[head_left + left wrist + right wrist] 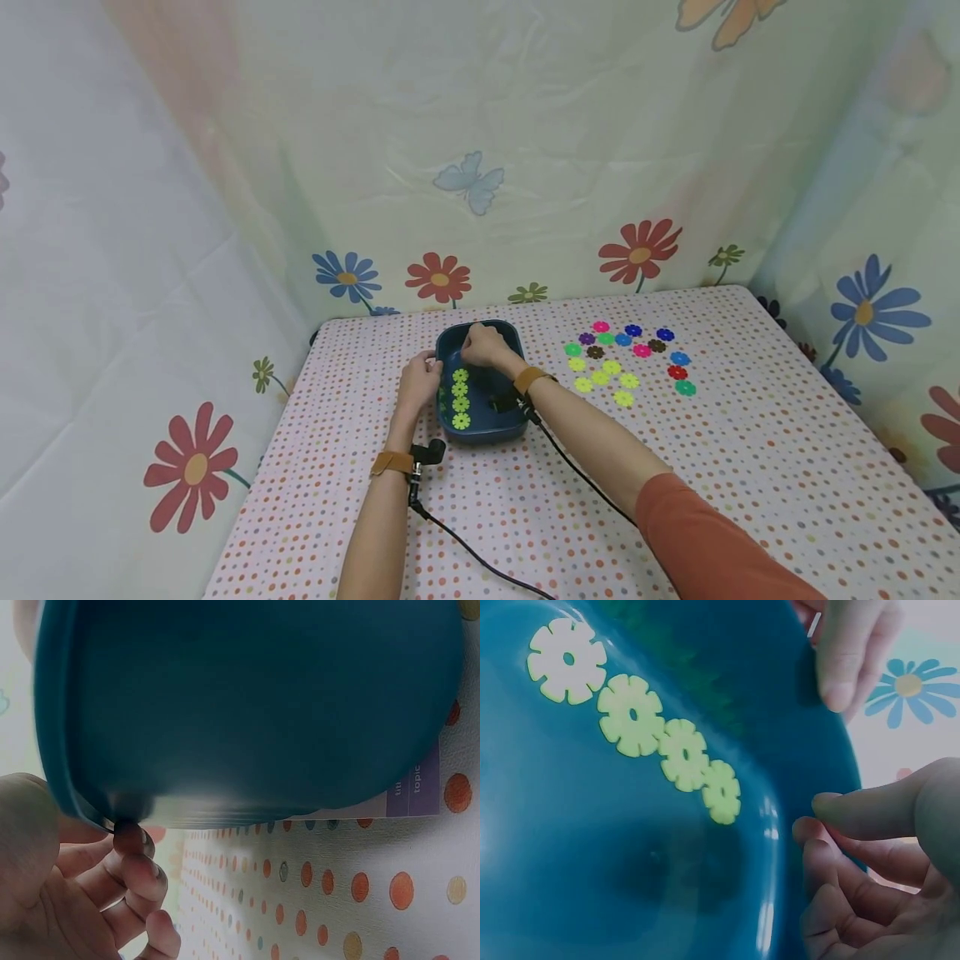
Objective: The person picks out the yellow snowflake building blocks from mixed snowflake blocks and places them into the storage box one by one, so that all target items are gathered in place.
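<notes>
A dark blue plastic basin [487, 435] stands on the dotted table. Inside it, several yellow-green flower-shaped discs [632, 715] lie in a row along the left wall, their notched petals and centre holes facing up. My left hand [420, 383] is at the basin's left side. Thumb and index finger of that hand [97, 877] pinch the rim. Over the basin's far part is my right hand [486, 346], fingers curled. Its thumb tip and fingertips [826, 802] come close together in front of the inner wall, near the far end of the row; nothing shows between them.
More flower discs in several colours [642, 351] lie scattered right of the basin, with a group of yellow ones [601, 377] nearest it. Printed paper [414, 784] shows beside the basin's lower edge. Each wrist camera trails a black cable [480, 557]. Flowered cloth [525, 208] hangs behind.
</notes>
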Action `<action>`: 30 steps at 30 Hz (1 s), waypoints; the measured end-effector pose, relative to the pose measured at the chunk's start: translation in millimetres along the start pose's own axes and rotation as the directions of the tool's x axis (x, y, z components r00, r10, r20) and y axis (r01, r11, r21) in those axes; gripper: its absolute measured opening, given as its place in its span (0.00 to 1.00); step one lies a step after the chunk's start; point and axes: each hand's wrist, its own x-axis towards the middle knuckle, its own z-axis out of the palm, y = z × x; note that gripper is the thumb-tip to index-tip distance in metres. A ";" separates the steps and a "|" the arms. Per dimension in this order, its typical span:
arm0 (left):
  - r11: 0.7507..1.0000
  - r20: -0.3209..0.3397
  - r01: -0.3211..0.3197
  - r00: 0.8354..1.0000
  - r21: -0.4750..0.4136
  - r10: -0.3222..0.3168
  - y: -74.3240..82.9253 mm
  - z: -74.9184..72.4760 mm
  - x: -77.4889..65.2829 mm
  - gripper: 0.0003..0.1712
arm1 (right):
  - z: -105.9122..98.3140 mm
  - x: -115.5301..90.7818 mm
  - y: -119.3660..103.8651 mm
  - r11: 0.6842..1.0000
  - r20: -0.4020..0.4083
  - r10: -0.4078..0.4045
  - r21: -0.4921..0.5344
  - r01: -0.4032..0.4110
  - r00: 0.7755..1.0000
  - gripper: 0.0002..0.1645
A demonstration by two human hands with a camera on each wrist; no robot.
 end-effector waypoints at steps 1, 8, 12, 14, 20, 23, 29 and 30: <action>1.000 0.002 0.002 1.000 0.000 -0.002 0.0 -0.1 0.0 0.23 | -2.0 -1.3 0.3 1.000 -0.004 -0.005 0.001 0.005 1.000 0.23; 1.000 -0.002 -0.001 1.000 -0.001 0.001 -1.0 0.3 0.4 0.23 | -16.9 -10.8 4.4 1.000 -0.044 -0.028 0.002 0.028 0.999 0.06; 1.000 -0.015 -0.015 1.000 0.002 0.015 -1.7 0.5 0.0 0.23 | -28.6 -17.4 6.1 0.999 -0.065 -0.020 0.036 0.023 0.998 0.06; 1.000 -0.017 -0.020 1.000 0.001 0.020 -1.7 0.6 -0.5 0.23 | -35.2 -21.5 7.7 0.998 -0.071 -0.021 0.052 0.025 0.997 0.06; 0.999 -0.007 -0.031 0.999 -0.007 0.031 -1.5 0.8 -2.4 0.23 | -54.6 -33.1 19.9 0.994 -0.087 -0.021 0.101 0.029 0.996 0.08; 0.999 -0.005 -0.033 0.999 -0.004 0.033 -1.8 0.7 -2.7 0.23 | -64.0 -39.3 29.9 0.991 -0.104 -0.010 0.135 0.024 0.995 0.09; 1.000 -0.010 -0.025 1.000 -0.010 0.025 -2.3 0.8 -2.2 0.23 | -85.2 -55.7 52.3 0.986 -0.132 0.045 0.164 -0.023 0.990 0.10; 1.000 -0.011 -0.023 1.000 -0.012 0.022 -1.8 0.9 -2.6 0.23 | -88.4 -58.3 57.1 0.986 -0.137 0.056 0.165 -0.033 0.989 0.11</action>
